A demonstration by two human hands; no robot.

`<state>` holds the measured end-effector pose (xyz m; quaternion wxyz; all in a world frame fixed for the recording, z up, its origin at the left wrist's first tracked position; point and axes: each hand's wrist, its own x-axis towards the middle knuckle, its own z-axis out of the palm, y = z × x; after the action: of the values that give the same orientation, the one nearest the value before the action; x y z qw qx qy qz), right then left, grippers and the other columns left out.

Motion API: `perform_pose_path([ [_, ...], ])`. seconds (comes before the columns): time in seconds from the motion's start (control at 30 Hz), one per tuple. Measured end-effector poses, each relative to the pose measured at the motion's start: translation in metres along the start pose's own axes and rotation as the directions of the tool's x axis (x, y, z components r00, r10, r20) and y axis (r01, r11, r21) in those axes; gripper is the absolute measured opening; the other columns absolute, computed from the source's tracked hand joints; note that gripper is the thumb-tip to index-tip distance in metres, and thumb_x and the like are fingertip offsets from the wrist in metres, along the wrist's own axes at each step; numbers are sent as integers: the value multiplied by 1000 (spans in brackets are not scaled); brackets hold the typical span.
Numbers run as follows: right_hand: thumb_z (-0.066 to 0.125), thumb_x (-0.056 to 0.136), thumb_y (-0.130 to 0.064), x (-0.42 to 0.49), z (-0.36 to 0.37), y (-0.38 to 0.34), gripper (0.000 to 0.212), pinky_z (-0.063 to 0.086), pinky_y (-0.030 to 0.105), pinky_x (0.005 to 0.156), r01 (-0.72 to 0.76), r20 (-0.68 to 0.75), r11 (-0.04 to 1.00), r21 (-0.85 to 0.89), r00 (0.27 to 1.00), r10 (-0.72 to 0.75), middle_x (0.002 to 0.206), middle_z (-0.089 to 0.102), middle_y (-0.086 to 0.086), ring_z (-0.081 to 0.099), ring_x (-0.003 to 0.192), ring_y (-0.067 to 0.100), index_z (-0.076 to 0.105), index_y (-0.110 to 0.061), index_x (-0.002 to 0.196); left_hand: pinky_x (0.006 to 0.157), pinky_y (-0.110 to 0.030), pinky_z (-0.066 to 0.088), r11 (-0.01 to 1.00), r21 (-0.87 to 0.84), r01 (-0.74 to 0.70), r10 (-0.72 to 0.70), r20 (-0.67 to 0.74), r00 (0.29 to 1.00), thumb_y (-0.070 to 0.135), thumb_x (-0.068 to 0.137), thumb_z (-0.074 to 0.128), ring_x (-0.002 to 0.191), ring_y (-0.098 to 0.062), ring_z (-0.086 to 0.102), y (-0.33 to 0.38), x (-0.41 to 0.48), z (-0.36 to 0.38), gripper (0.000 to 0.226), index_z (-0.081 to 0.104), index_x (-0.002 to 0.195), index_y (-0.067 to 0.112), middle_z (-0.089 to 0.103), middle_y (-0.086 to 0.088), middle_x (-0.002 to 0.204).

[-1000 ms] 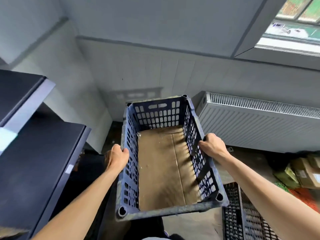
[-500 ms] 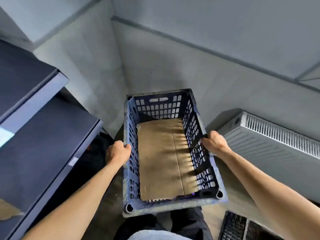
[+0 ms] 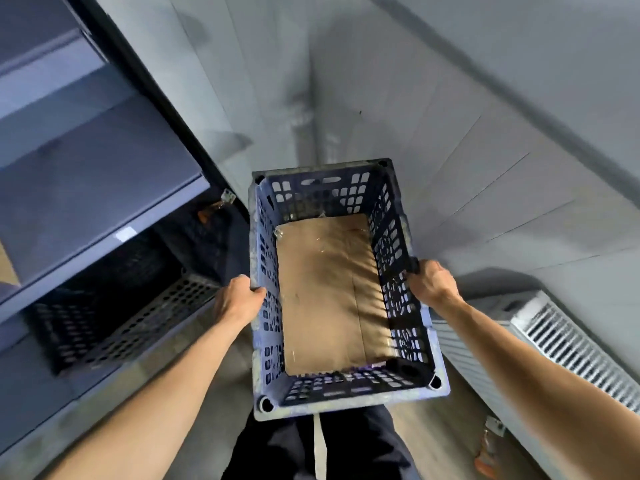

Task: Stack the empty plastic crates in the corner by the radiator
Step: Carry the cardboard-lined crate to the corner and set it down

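Observation:
A blue perforated plastic crate hangs in front of me, its long axis pointing at the room corner. A brown cardboard sheet lines its bottom. My left hand grips the rim of the left long wall. My right hand grips the rim of the right long wall. The white radiator runs along the wall at the lower right, just right of the crate.
A dark shelving unit fills the left side, with a perforated metal shelf low down and dark crates beneath. Grey walls meet in a corner straight ahead. My dark trousers show under the crate.
The view has swung left and down toward the corner. The crate, held in both hands throughout, now sits closer to the corner, and the radiator has slid to the lower right edge.

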<state>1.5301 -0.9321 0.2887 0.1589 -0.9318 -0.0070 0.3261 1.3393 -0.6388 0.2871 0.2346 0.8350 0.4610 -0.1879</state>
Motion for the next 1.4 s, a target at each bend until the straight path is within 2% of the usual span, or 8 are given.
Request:
perform_pose_path([
  [0.13, 53, 82, -18, 23, 17, 14, 29, 49, 38, 77, 43, 30, 998, -53, 999, -41, 107, 68, 20, 63, 94, 39, 64, -8, 107, 48, -29, 29, 997, -36, 67, -64, 87, 994, 29, 88, 66, 54, -24, 45, -5, 5, 35, 42, 39, 60, 14, 44, -5, 56],
  [0.4, 53, 84, -24, 85, 82, 41, 27, 51, 38, 76, 10, 54, 978, -210, 999, 2, 107, 69, 17, 64, 92, 39, 63, -14, 107, 60, -33, 46, 990, -74, 116, -102, 167, 981, 27, 82, 74, 74, -33, 65, -23, 59, 114, 41, 44, 58, 14, 65, -18, 74],
  [0.53, 54, 85, -26, 124, 123, 52, 24, 47, 36, 71, 16, 63, 959, -284, 998, 2, 107, 69, 15, 64, 92, 38, 61, -15, 105, 65, -35, 55, 990, -41, 138, -127, 195, 972, 36, 81, 73, 72, -28, 67, -37, 99, 155, 35, 55, 64, 12, 66, -9, 69],
  [0.77, 58, 84, -25, 195, 196, 71, 34, 49, 38, 75, 18, 95, 944, -328, 995, 14, 113, 66, 18, 62, 97, 39, 56, -12, 115, 55, -30, 37, 986, -14, 169, -160, 249, 955, 34, 90, 67, 65, -23, 54, -57, 153, 231, 32, 55, 75, 9, 57, -7, 67],
  [0.97, 56, 86, -17, 265, 246, 73, 38, 47, 40, 78, 40, 88, 952, -302, 996, -14, 118, 61, 21, 58, 103, 41, 54, -9, 124, 75, -44, 58, 977, -59, 205, -181, 280, 943, 30, 91, 67, 79, -28, 69, -64, 209, 287, 22, 61, 85, 9, 69, -12, 84],
  [1.1, 56, 87, -17, 307, 261, 66, 39, 46, 39, 80, 18, 66, 955, -297, 998, 2, 119, 60, 22, 58, 107, 42, 53, -6, 124, 76, -43, 59, 974, -88, 210, -180, 263, 948, 32, 91, 67, 79, -29, 69, -57, 238, 315, 22, 62, 87, 10, 70, -10, 87],
  [1.23, 58, 86, -24, 327, 271, 69, 43, 47, 38, 79, -22, 64, 980, -198, 997, 36, 116, 63, 21, 60, 104, 41, 51, -10, 127, 64, -31, 48, 974, -66, 217, -190, 286, 939, 36, 96, 58, 76, -27, 63, -41, 246, 333, 33, 66, 89, 5, 68, -10, 85],
  [1.4, 59, 84, -30, 338, 267, 74, 58, 50, 40, 93, 12, 143, 1000, 1, 990, -12, 122, 61, 13, 59, 108, 36, 44, -18, 138, 71, -31, 49, 953, -83, 293, -238, 396, 887, 34, 92, 63, 80, -30, 64, -25, 243, 358, 34, 58, 80, 4, 63, -11, 88],
])
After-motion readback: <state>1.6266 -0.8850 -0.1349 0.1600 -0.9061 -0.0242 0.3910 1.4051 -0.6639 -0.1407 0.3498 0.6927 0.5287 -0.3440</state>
